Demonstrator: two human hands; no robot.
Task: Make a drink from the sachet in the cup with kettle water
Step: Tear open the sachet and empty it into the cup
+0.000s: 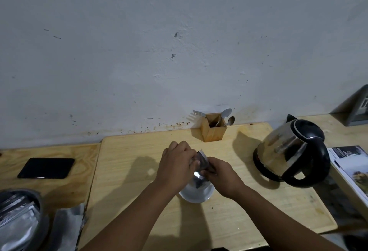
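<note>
So the sachet (pixel 203 163) is pinched between both hands, right over the cup (pixel 196 195), which is sat near the middle of the wooden table (pixel 249 211). The left hand (pixel 176 163) is clamped on the sachet's upper left side, the right hand (pixel 218 173) is closed on its lower right edge, and the two hands are pretty much touching. A silvery bit of the packet is seen hanging down toward the cup's mouth; whether it's torn open yet can't really be told, it's too blurry. What's inside the cup is hidden by the hands.

The kettle (pixel 290 151) is parked off to the right on its base, lid down, handle turned toward the camera. A wooden holder (pixel 212 131) with spoons and a fork is set against the wall behind the hands. A black phone (pixel 46 168) is laid flat on the left, well apart from the cup. A round tin (pixel 20 217) with more silver packets is seen at the bottom left corner, and a booklet (pixel 350 169) at the far right edge.
</note>
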